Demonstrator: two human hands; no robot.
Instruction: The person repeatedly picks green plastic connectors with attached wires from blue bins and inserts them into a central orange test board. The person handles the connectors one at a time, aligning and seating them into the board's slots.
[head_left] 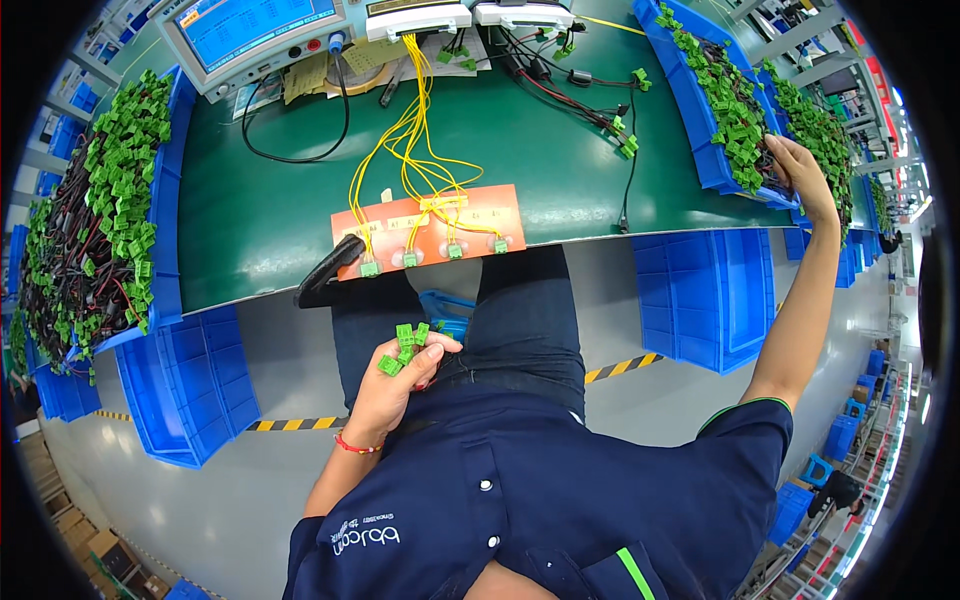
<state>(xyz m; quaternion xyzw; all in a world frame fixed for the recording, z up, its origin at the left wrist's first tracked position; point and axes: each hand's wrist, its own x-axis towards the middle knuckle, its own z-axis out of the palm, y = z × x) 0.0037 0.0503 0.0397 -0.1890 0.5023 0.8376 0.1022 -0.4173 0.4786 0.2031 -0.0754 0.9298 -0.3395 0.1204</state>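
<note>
Holding a small bunch of green connector plugs (405,347) in a closed grip, the left hand (395,385) rests over the lap, below the tabletop (280,200) edge; keep them bunched so none drops. The right hand (800,170) reaches into the blue bin (690,100) of wired green connectors (735,120); whether its grip has closed I cannot tell — better to lift one harness clear of the tangle

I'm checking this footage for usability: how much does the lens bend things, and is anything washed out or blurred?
Head view: strong fisheye, the green table edge bows and dark corners ring the picture; glare washes out the far right rim; the left hand with green connectors and the right hand look sharp.
</note>
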